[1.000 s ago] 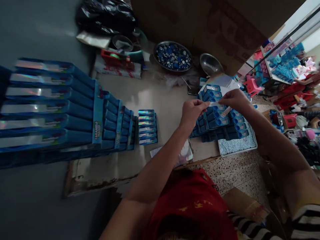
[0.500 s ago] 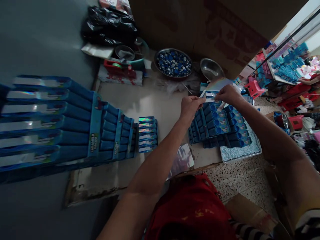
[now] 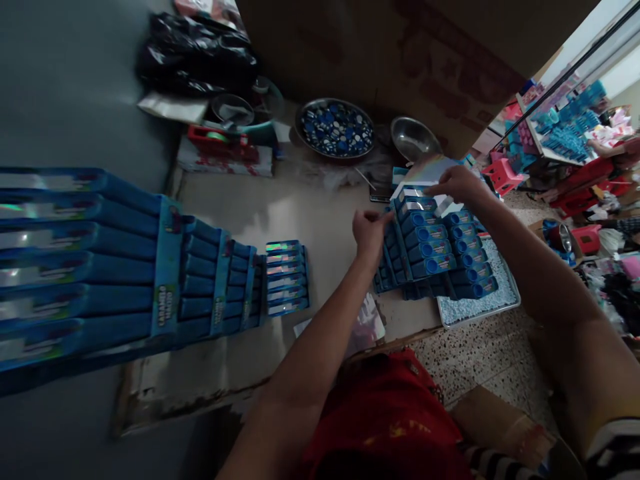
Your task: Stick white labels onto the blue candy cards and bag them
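Observation:
My left hand (image 3: 370,232) is at the left side of a stack of blue tube-shaped boxes (image 3: 425,235), fingers bent against its edge. Their tips are partly hidden, so how firm the hold is cannot be seen. Over the top right of the stack, my right hand (image 3: 461,187) has its fingers pinched together. A pale strip (image 3: 443,204) hangs just under them and appears to be held there. Shiny whitish bands (image 3: 414,193) lie along the top boxes. Behind them rests a pale sheet (image 3: 429,169) with a rainbow sheen.
A long row of blue boxes (image 3: 130,247) stands on the left, with a smaller stack (image 3: 286,277) beside it. At the back are a bowl of blue and silver pieces (image 3: 335,128), a metal bowl (image 3: 414,139) and a red tape dispenser (image 3: 223,143). A tray of pale beads (image 3: 480,308) sits right.
My hands have moved apart. The left has let go of the small whitish strip and dropped to the stack's left side; the right stays near the top. The camera view has shifted slightly.

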Demonstrator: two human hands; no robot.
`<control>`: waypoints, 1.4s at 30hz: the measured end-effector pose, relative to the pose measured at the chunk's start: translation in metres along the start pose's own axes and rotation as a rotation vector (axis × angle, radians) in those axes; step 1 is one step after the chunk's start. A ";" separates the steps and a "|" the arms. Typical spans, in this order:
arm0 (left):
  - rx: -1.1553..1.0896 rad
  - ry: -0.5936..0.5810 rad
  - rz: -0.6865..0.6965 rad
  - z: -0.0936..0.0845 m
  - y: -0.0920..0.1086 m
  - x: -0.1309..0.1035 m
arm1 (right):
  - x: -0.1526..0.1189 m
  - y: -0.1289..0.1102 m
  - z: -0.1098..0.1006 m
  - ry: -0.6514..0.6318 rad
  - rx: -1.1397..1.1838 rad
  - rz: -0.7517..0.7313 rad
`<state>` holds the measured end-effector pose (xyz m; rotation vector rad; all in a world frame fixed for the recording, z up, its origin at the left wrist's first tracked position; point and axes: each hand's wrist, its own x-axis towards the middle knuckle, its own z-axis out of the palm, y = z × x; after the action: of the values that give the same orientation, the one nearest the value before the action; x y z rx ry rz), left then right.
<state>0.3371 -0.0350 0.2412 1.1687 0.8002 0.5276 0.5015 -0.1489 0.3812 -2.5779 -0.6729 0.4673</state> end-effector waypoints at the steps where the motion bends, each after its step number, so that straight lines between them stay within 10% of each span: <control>1: -0.008 0.066 0.065 -0.002 0.007 -0.007 | -0.005 -0.007 -0.004 0.034 0.034 -0.012; 4: -0.088 -0.078 0.116 -0.004 0.040 -0.033 | -0.025 -0.032 -0.010 0.078 0.127 -0.037; 9: -0.233 -0.526 -0.214 0.003 0.080 -0.061 | -0.048 -0.057 -0.001 0.070 0.217 -0.071; 21: -0.032 -0.423 -0.117 -0.036 0.083 -0.043 | -0.077 -0.028 -0.003 -0.110 0.473 0.063; 42: 0.095 -0.394 -0.208 -0.018 0.047 -0.004 | -0.041 0.010 0.035 0.053 0.201 -0.023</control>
<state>0.3225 -0.0122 0.2839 1.2107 0.5996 0.0805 0.4567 -0.1674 0.3547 -2.3824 -0.6045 0.4336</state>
